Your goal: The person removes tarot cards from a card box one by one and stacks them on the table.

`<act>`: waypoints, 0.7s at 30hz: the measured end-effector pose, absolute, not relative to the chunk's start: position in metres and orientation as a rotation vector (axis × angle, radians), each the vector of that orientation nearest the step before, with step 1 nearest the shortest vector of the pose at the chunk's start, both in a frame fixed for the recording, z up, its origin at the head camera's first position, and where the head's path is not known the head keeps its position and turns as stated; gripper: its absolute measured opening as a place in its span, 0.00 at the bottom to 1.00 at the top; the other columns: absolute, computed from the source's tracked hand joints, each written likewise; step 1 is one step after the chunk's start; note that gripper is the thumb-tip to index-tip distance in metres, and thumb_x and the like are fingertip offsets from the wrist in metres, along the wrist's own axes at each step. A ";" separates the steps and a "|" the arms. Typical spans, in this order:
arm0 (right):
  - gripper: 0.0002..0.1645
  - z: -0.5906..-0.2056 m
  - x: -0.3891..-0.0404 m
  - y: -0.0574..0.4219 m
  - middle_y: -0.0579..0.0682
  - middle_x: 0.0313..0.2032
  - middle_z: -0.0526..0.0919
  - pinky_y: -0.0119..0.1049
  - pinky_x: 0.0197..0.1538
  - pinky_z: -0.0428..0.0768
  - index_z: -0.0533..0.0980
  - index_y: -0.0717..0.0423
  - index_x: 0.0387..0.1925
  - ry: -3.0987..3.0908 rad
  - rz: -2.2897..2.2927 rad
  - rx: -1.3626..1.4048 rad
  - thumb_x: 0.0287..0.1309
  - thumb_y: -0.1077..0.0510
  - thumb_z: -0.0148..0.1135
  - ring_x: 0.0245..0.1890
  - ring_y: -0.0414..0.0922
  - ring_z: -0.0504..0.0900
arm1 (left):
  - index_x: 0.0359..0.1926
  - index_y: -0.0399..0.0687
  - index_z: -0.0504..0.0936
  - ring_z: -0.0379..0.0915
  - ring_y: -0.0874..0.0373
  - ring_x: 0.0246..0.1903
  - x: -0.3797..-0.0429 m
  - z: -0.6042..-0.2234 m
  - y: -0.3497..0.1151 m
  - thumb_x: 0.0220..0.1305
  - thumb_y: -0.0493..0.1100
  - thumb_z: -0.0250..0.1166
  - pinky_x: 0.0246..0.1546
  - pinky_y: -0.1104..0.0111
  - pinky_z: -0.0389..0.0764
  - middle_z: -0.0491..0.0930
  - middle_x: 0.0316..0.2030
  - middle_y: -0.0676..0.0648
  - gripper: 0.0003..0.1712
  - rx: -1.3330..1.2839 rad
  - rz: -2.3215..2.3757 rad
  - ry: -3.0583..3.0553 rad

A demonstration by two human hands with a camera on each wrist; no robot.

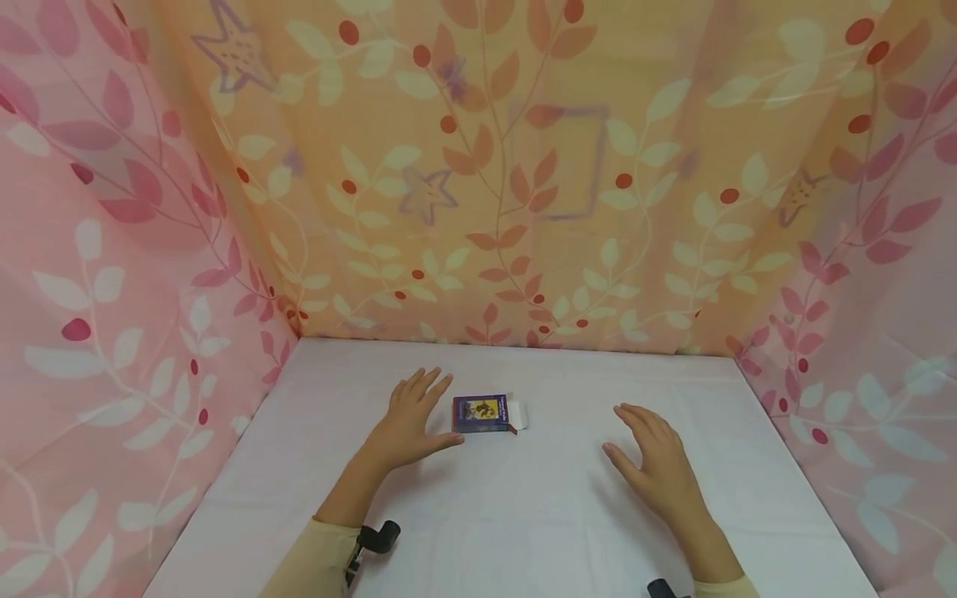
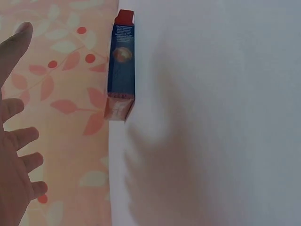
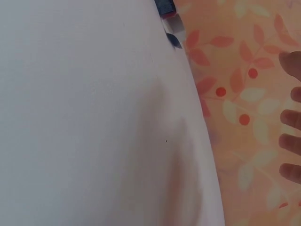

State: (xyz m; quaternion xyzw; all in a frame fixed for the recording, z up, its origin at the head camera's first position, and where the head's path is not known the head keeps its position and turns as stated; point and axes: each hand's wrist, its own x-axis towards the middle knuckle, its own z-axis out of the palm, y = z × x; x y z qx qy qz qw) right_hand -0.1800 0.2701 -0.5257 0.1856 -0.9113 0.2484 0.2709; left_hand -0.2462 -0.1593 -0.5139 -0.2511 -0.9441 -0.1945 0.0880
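Note:
A small dark blue and red card box with a yellow picture lies on the white table, its white end flap folded out to the right. In the left wrist view the box shows its printed narrow side. Just left of it hovers my left hand, fingers spread and holding nothing, thumb near the box's lower left corner. Farther to the right, my right hand is held over the table with its fingers extended, apart from the box. Only the flap end of the box shows in the right wrist view.
White cloth covers the table. An orange leaf-patterned curtain hangs behind it, with pink patterned curtains at the left and right. A black wrist camera sits on the left sleeve.

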 end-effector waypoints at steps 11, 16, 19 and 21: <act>0.36 -0.525 -0.186 0.252 0.54 0.61 0.79 0.61 0.63 0.68 0.76 0.57 0.64 -2.432 0.766 0.513 0.55 0.53 0.76 0.64 0.56 0.74 | 0.81 0.56 0.55 0.45 0.43 0.79 -0.265 -0.520 -0.135 0.52 0.76 0.70 0.77 0.41 0.47 0.56 0.79 0.45 0.63 -0.759 -0.730 -2.874; 0.34 -0.525 -0.189 0.244 0.53 0.60 0.80 0.60 0.63 0.69 0.77 0.58 0.62 -2.423 0.794 0.532 0.55 0.54 0.76 0.63 0.56 0.74 | 0.80 0.54 0.58 0.50 0.44 0.77 -0.274 -0.526 -0.127 0.52 0.73 0.72 0.77 0.44 0.50 0.59 0.77 0.44 0.61 -0.785 -0.725 -2.874; 0.33 -0.525 -0.190 0.239 0.52 0.61 0.80 0.59 0.64 0.69 0.77 0.57 0.62 -2.438 0.817 0.524 0.56 0.54 0.76 0.64 0.55 0.74 | 0.79 0.53 0.59 0.52 0.43 0.76 -0.278 -0.529 -0.123 0.52 0.71 0.74 0.76 0.43 0.51 0.61 0.76 0.44 0.60 -0.787 -0.766 -2.879; 0.32 -0.525 -0.192 0.236 0.52 0.61 0.80 0.59 0.65 0.70 0.77 0.57 0.62 -2.446 0.835 0.519 0.57 0.54 0.75 0.64 0.55 0.74 | 0.79 0.54 0.59 0.51 0.43 0.76 -0.281 -0.530 -0.120 0.52 0.71 0.74 0.77 0.43 0.51 0.61 0.76 0.44 0.60 -0.778 -0.807 -2.899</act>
